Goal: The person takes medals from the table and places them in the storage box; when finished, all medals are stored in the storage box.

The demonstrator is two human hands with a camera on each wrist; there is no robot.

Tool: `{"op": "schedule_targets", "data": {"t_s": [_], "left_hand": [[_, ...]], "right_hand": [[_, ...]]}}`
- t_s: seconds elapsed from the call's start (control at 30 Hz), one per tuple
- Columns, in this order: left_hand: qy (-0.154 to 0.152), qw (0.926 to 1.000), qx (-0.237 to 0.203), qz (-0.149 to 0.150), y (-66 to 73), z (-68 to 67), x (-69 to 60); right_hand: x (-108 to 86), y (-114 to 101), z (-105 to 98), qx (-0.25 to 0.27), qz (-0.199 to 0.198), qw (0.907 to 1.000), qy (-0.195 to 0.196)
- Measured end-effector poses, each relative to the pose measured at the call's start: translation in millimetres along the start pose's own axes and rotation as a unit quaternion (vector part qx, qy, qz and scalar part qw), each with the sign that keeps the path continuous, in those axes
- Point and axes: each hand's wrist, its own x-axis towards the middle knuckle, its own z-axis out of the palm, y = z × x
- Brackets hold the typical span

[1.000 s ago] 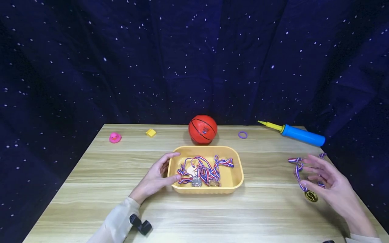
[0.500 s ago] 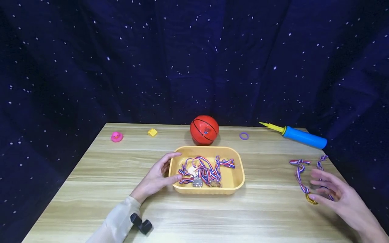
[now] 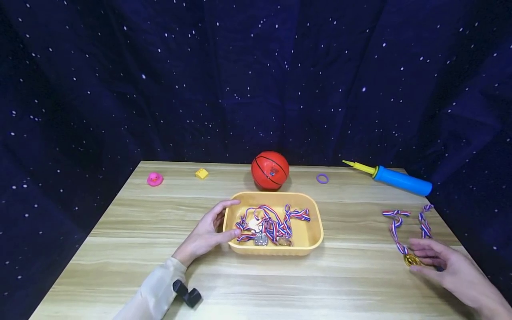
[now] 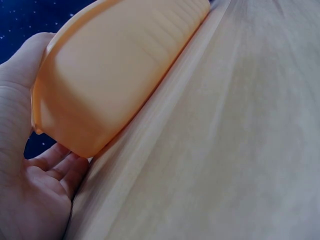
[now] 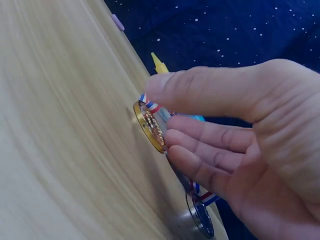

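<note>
A dark blue curtain (image 3: 240, 80) flecked with white hung behind a pale wooden table (image 3: 320, 284). Midway between the table's left and right edges sat a yellow-orange bin (image 3: 274, 252), its left end grasped by a person's left hand (image 3: 206, 233), thumb over the rim. Near the right edge, the right hand (image 3: 448, 264) was unclenched, fingers loosely bent and thumb apart from them; contact with the medal beside it could not be told. A blue and yellow pump (image 3: 404, 181) lay at the far right corner. A red ball (image 3: 270, 171) stood by the far edge, behind the bin. Three medals (image 3: 261, 240) lay in the bin among striped ribbons. Toward the right edge were a gold medal (image 3: 411, 260), just beside the right fingertips, and another medal (image 5: 201, 216) below that hand. Along the far edge were a pink duck (image 3: 154, 179) near the left corner, a yellow block (image 3: 202, 173), and a purple ring (image 3: 322, 178) between ball and pump.
</note>
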Motion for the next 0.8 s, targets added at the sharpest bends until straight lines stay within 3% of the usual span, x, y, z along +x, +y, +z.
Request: {"op": "schedule_targets", "data": {"t_s": [0.37,0.67,0.8], "left_hand": [[-0.004,0.9999,-0.007,0.007,-0.8,0.2,0.2],[-0.002,1.0,-0.007,0.005,-0.2,-0.1,-0.1],[-0.003,0.9999,-0.007,0.007,-0.8,0.3,-0.4]], "right_hand": [[5.2,-3,13,-0.02,-0.041,0.9989,-0.013],[4.5,-8,16,-0.061,0.009,0.9979,-0.021],[5.1,-10,18,-0.056,0.011,0.9983,-0.014]]}}
